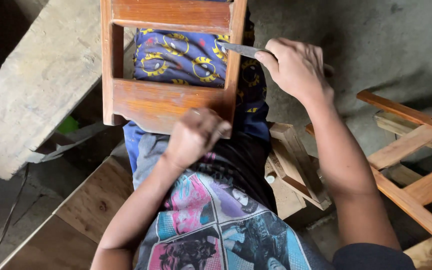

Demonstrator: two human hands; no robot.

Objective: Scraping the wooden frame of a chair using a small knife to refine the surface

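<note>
My right hand (296, 67) is closed around a flat metal blade (238, 49); my fingers wrap its near end and the forefinger lies along it. The blade's tip touches the right rail of a wooden frame (168, 102), near the frame's top.

My left hand (193, 137) is curled into a grip on the lower edge of the frame's broad bottom slat, with the knuckles toward me. The frame lies across my lap, its reddish-brown slats running crosswise between two side rails. Through the gap between the slats show my blue trousers (181, 57), patterned with yellow rings. Below the frame is my printed shirt (211, 225) with its coloured panels.

Further out, a small wooden block (296, 160) sits just beside my right hip. To my right lies a lattice (416, 165) of lighter wooden slats on the grey floor (376, 40). To my left a rough plank (36, 85) slants past, and a plywood board (86, 205) lies near my left elbow.
</note>
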